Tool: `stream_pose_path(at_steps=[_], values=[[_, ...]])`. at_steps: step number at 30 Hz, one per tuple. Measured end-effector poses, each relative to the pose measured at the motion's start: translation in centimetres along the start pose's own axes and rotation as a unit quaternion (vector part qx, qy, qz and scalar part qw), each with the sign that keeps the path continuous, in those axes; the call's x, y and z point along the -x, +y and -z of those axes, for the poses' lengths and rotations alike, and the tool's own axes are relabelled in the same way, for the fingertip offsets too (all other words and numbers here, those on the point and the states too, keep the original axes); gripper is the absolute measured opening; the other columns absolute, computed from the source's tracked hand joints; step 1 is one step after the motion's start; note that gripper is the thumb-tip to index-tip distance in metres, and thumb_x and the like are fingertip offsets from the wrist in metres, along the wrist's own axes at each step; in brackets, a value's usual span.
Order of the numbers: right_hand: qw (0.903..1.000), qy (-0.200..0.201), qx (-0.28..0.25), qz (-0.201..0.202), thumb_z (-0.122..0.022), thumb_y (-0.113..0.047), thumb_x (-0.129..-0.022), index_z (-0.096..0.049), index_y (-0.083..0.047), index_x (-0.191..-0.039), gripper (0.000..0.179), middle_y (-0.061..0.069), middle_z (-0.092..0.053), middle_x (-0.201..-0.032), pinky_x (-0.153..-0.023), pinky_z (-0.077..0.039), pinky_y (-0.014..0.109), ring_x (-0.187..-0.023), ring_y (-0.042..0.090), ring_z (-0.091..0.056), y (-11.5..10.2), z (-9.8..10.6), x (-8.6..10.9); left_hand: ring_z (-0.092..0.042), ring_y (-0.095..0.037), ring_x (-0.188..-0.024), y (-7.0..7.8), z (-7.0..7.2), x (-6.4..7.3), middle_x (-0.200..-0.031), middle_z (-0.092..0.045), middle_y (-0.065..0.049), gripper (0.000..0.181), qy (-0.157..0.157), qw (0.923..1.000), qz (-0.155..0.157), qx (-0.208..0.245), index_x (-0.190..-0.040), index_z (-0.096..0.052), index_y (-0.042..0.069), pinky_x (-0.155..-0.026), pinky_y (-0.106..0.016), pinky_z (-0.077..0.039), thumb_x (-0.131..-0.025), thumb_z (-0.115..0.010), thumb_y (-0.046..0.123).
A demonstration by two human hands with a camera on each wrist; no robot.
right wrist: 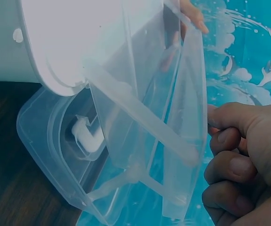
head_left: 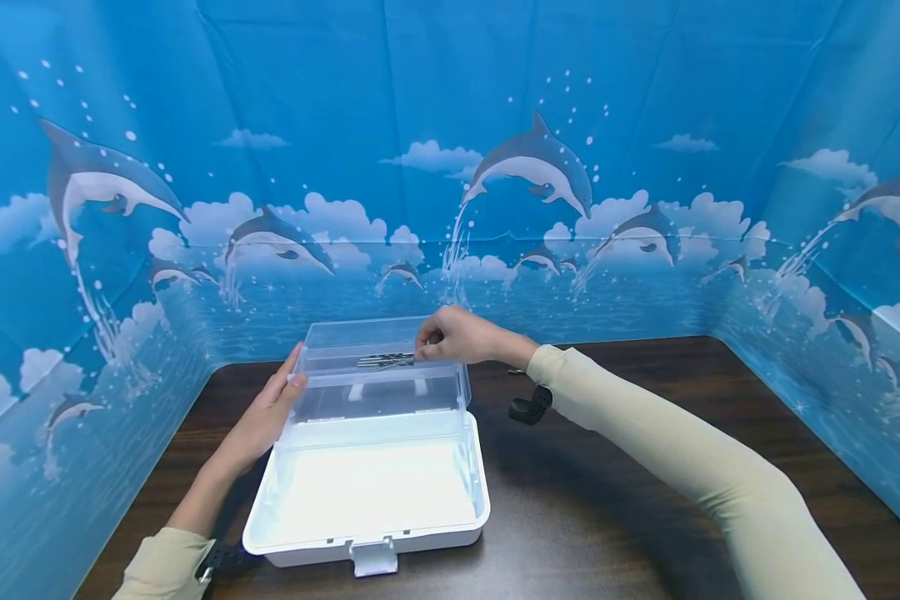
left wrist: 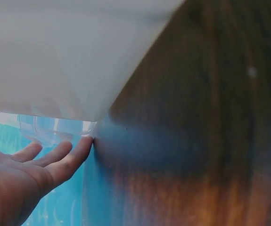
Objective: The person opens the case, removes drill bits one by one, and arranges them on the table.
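A white box [head_left: 375, 546] with its clear lid thrown back stands on the table. Clear trays on hinged arms are raised at its back. In the upper clear tray [head_left: 330, 363] lie several slim dark-and-silver metal rods [head_left: 378, 361], resembling drill bits. My right hand [head_left: 461, 335] is over the tray's right part, its thumb and forefinger pinching at the rods' right end. Its curled fingers [right wrist: 239, 165] show beside the tray in the right wrist view. My left hand [head_left: 266, 408] holds the tray's left end, thumb over the front edge; its other fingers [left wrist: 62, 160] spread along the outside.
A white latch [head_left: 375, 557] hangs from the box's front. On the dark wooden table [head_left: 592, 500], a small object [head_left: 517, 372] lies beyond my right wrist, too small to make out. A blue dolphin-print sheet [head_left: 390, 108] surrounds the back and sides.
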State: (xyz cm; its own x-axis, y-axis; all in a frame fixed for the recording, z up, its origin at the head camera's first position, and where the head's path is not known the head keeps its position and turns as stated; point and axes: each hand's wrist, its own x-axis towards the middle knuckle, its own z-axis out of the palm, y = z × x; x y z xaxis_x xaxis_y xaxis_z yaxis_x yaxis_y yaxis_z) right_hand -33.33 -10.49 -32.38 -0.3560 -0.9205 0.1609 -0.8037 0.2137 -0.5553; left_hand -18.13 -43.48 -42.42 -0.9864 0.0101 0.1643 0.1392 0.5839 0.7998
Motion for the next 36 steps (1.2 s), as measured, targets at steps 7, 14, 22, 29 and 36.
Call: stream_pose_path(at_steps=[7, 14, 22, 29, 36], values=[[0.9997, 0.023, 0.007, -0.003, -0.064, -0.012, -0.103, -0.076, -0.002, -0.093, 0.019, -0.001, -0.048, -0.061, -0.056, -0.031, 0.029, -0.053, 0.012, -0.032, -0.1, 0.5, 0.6, 0.003, -0.052, -0.149, 0.2, -0.1, 0.2, -0.169, 0.007, -0.013, 0.065, 0.000, 1.0000, -0.009, -0.001, -0.164, 0.004, 0.035, -0.094, -0.087, -0.011, -0.112, -0.034, 0.042], [0.9987, 0.044, 0.007, -0.024, -0.064, -0.014, -0.103, -0.076, -0.003, -0.098, 0.018, 0.006, -0.057, -0.067, -0.057, -0.031, 0.031, -0.054, 0.013, -0.034, 0.2, 1.7, 2.2, 0.004, -0.052, -0.149, 0.2, -0.2, 0.2, -0.169, 0.008, -0.015, 0.065, 0.000, 1.0000, -0.009, 0.001, -0.164, 0.005, 0.036, -0.095, -0.087, -0.010, -0.112, -0.034, 0.042], [0.9954, 0.081, 0.004, -0.051, -0.065, -0.015, -0.103, -0.077, -0.007, -0.100, 0.015, 0.001, -0.059, -0.066, -0.057, -0.034, 0.033, -0.054, 0.015, -0.038, 1.5, 3.1, 4.9, 0.004, -0.051, -0.149, 0.1, -0.1, -0.1, -0.169, 0.008, -0.013, 0.063, 0.000, 0.9999, -0.011, 0.001, -0.162, 0.005, 0.041, -0.097, -0.086, -0.011, -0.112, -0.033, 0.041], [0.9911, 0.102, -0.003, -0.085, -0.065, -0.017, -0.103, -0.076, -0.013, -0.100, 0.012, 0.003, -0.057, -0.066, -0.058, -0.036, 0.034, -0.055, 0.016, -0.038, 3.6, 3.3, 8.2, 0.002, -0.051, -0.149, 0.0, -0.3, 0.1, -0.169, 0.008, -0.012, 0.063, -0.001, 0.9999, -0.011, -0.004, -0.162, 0.005, 0.039, -0.098, -0.085, -0.011, -0.112, -0.033, 0.042], [0.9819, 0.147, -0.013, -0.119, -0.065, -0.018, -0.103, -0.076, -0.013, -0.102, 0.012, 0.009, -0.056, -0.069, -0.056, -0.036, 0.036, -0.056, 0.019, -0.040, 5.7, 4.5, 11.7, 0.004, -0.050, -0.149, 0.1, -0.2, 0.1, -0.169, 0.008, -0.012, 0.064, 0.002, 0.9998, -0.019, 0.000, -0.163, 0.005, 0.037, -0.097, -0.086, -0.010, -0.112, -0.033, 0.043]])
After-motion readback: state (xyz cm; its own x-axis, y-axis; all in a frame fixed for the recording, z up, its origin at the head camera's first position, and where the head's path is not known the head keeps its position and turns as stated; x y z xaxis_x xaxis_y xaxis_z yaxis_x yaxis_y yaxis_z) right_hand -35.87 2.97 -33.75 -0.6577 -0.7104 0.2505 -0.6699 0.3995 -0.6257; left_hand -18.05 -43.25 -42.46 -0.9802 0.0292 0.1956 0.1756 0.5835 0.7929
